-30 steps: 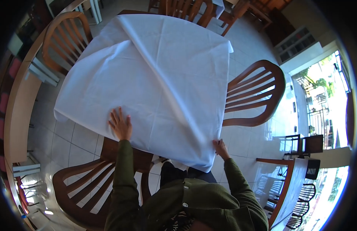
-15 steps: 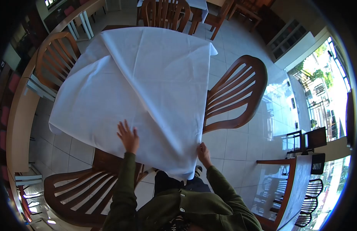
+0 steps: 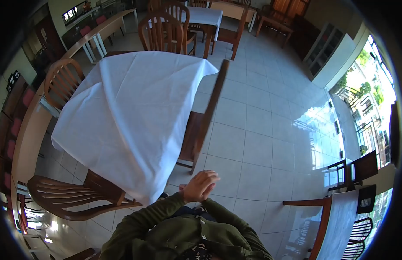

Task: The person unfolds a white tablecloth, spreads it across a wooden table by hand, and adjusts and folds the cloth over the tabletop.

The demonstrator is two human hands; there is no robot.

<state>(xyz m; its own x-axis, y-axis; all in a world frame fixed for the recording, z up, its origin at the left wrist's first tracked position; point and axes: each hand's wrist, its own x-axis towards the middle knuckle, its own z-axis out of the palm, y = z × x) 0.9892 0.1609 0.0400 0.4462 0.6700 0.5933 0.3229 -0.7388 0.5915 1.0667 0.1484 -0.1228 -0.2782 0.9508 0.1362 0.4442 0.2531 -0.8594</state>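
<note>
My left hand [image 3: 199,185] and my right hand [image 3: 208,192] are together in front of my body, off the table. The left lies across the right with its fingers bent and close together, and no object shows in it. Most of my right hand is hidden behind the left, its fingers too. Left of my hands, a white tablecloth [image 3: 153,104] covers a table. A long diagonal fold runs over the cloth, and its near corner hangs down close to my left forearm.
A wooden chair [image 3: 196,130] stands at the table's right side, another chair [image 3: 75,197] at the near left. More chairs [image 3: 162,32] and a second cloth-covered table [image 3: 203,16] are behind. Tiled floor [image 3: 261,138] stretches right, towards another table [image 3: 339,216].
My left hand has lifted off the cloth and my right hand has left its edge; both came together. The view has turned right, so the table sits further left.
</note>
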